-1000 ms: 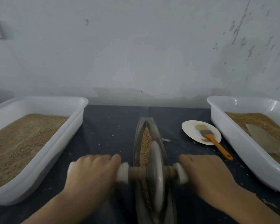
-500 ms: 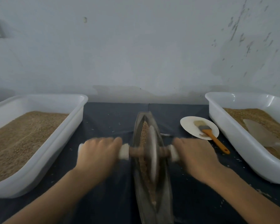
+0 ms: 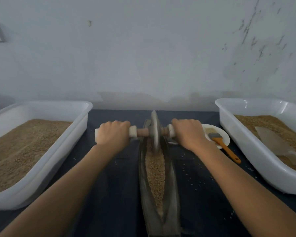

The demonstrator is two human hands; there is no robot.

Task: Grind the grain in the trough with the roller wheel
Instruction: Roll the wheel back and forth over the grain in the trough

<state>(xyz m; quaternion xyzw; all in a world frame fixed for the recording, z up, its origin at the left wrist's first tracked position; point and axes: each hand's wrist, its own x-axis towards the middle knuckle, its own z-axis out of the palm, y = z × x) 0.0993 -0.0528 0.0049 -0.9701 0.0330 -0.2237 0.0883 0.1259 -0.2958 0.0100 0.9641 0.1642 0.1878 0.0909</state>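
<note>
A long, narrow metal trough (image 3: 173,189) runs from the table's near edge toward the wall, with tan grain (image 3: 155,170) lying along its groove. The grey roller wheel (image 3: 154,130) stands on edge at the trough's far end. A wooden axle with white end grips passes through the wheel. My left hand (image 3: 113,134) is closed around the left grip. My right hand (image 3: 189,133) is closed around the right grip. Both arms are stretched out forward.
A white tub (image 3: 72,134) of grain sits at the left. Another white tub (image 3: 243,144) at the right holds grain and a clear scoop (image 3: 273,141). A white plate (image 3: 225,136) with an orange-handled brush (image 3: 225,147) lies beside my right hand. Loose grains dot the dark cloth. A wall stands close behind.
Both hands have pushed the wheel away from me, from the trough's near half to its far end. More of the grain behind the wheel is now uncovered.
</note>
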